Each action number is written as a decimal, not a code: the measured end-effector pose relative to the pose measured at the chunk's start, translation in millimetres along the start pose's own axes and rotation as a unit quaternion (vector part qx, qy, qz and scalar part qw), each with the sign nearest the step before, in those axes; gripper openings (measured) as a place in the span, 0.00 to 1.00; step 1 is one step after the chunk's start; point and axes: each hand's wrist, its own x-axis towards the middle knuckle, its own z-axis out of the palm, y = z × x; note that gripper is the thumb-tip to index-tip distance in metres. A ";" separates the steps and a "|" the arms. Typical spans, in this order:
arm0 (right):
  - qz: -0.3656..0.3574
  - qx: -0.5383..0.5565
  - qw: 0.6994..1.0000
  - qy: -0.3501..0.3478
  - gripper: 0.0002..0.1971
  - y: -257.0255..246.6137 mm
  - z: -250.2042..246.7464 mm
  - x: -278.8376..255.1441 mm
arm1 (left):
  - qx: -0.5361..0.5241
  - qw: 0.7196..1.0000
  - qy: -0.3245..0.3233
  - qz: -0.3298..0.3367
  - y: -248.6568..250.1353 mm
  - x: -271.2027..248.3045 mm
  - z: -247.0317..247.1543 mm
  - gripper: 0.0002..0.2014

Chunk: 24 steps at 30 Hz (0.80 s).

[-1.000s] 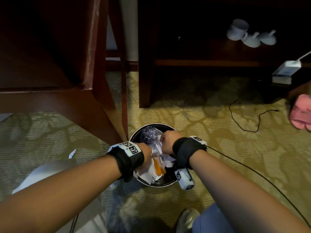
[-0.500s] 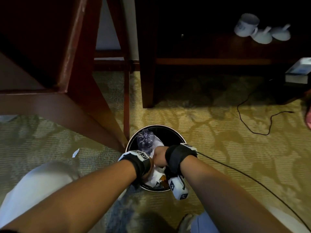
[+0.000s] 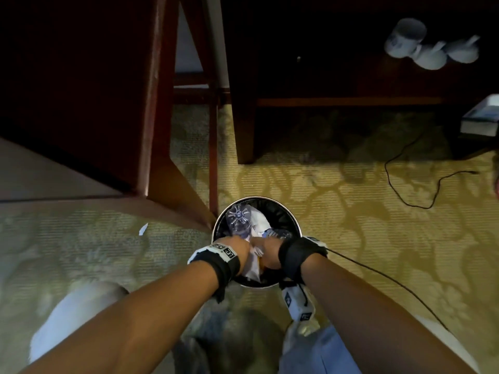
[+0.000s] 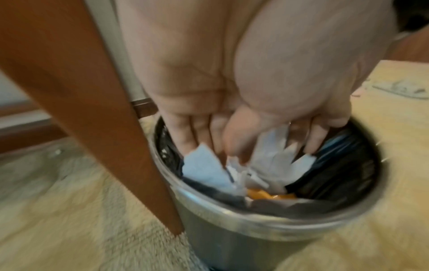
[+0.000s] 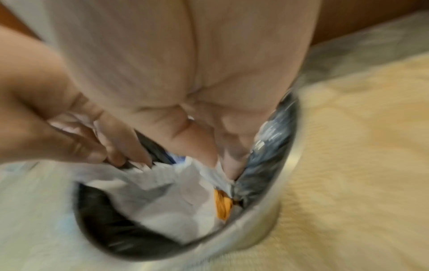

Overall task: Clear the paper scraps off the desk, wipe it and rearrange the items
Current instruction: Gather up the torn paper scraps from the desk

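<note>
The paper scraps (image 4: pixel 204 170) are pressed down at the near edge of the bin (image 3: pixel 256 197) by the left hand (image 3: pixel 240 247) and right hand (image 3: pixel 267 252). Fingers are stretched straight; nothing is gripped.

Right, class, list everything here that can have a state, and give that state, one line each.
waste bin, upright on carpet, black liner, nearly full
paper scraps, in the bin, under both hands
plastic bottle, in the bin, base up
left hand, fingers down on the scraps, grip unclear
right hand, fingers down on the scraps, grip unclear
stray scrap, lying on the carpet
</note>
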 end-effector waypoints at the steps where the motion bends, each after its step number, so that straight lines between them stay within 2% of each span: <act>1: 0.007 0.017 1.000 -0.001 0.38 -1.9 -6.1 -16.6 | -0.013 1.000 0.010 -0.004 2.1 -14.5 -5.2 0.17; 3: 0.021 0.043 0.999 0.009 0.41 -12.6 -21.7 -57.9 | -0.028 0.999 0.033 -0.009 6.0 -39.1 -10.8 0.18; 6: 0.028 0.123 0.992 0.003 0.35 -37.8 -53.2 -123.0 | -0.085 0.996 0.026 -0.006 11.2 -87.9 -24.8 0.19; 8: 0.030 0.154 0.987 0.033 0.30 -46.8 -66.9 -151.2 | -0.133 0.991 0.025 0.005 12.1 -123.1 -35.0 0.21; 11: 0.056 0.248 0.963 0.088 0.29 -63.4 -74.0 -196.6 | -0.207 0.976 0.069 0.006 16.0 -186.3 -61.6 0.25; 14: 0.063 0.296 0.947 0.103 0.28 -93.3 -97.8 -259.6 | -0.261 0.960 0.105 0.011 21.7 -258.7 -101.2 0.26; 18: 0.059 0.299 0.943 0.133 0.24 -134.0 -139.8 -340.3 | -0.285 0.943 0.173 0.015 29.3 -344.1 -159.2 0.24; 21: 0.048 0.293 0.943 0.151 0.17 -158.5 -176.1 -391.3 | -0.256 0.943 0.212 -0.002 33.9 -397.6 -201.9 0.23; 24: 0.029 0.243 0.955 0.168 0.22 -175.5 -215.1 -432.4 | -0.203 0.948 0.244 -0.012 29.4 -438.7 -236.1 0.23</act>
